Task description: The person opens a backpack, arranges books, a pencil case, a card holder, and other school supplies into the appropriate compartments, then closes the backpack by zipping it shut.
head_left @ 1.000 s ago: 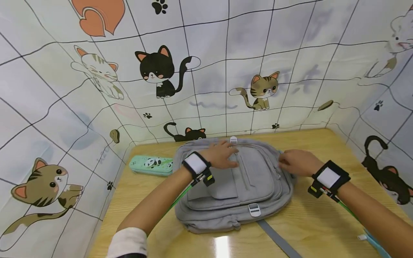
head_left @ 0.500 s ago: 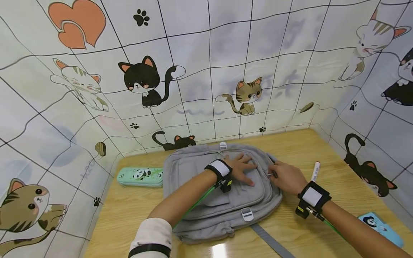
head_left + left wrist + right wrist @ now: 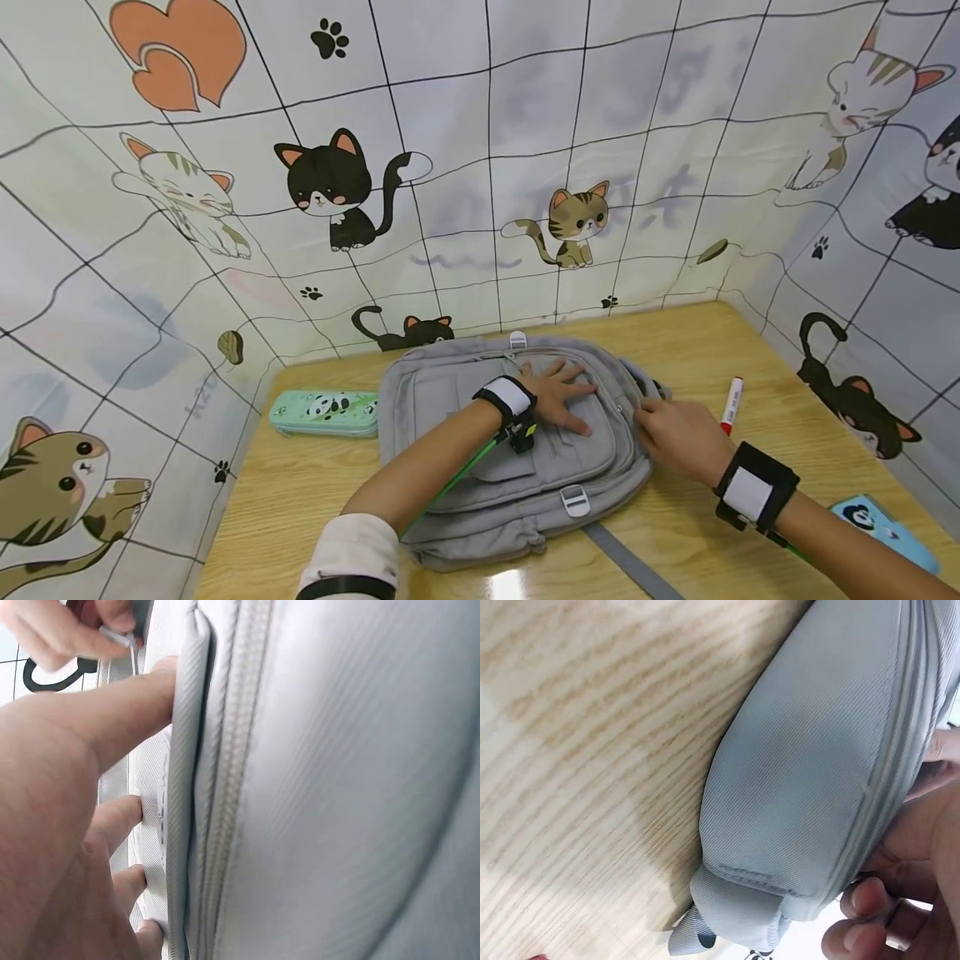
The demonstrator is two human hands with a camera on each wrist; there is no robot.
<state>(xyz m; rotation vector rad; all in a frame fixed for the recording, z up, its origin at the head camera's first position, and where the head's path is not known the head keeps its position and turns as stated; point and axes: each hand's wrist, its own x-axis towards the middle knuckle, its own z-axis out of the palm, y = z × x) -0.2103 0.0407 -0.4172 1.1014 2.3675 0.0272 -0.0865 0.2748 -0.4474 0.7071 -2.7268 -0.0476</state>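
A grey backpack (image 3: 435,417) lies front side up on the wooden table. My left hand (image 3: 557,396) rests on its front panel with the fingers spread. At the backpack's right end, my right hand (image 3: 684,437) has its fingers curled close to the zipper track. The left wrist view shows the right hand's fingertips (image 3: 112,615) pinching a small metal zipper pull (image 3: 134,654). Seen from the right wrist, a closed-looking zipper (image 3: 870,787) runs along the bag's side, beside the curled fingers (image 3: 870,896).
A mint pencil case (image 3: 326,412) with pandas lies left of the backpack. Right of it are a white marker with a red cap (image 3: 732,404) and a light-blue case (image 3: 888,533). A grey strap (image 3: 633,562) trails toward the near edge. Cat-print cloth (image 3: 465,167) walls the table.
My left hand has moved right across the front panel and spread flat. The right hand has lately shifted slightly toward me along the backpack's end. The marker and blue case have come into fuller view.
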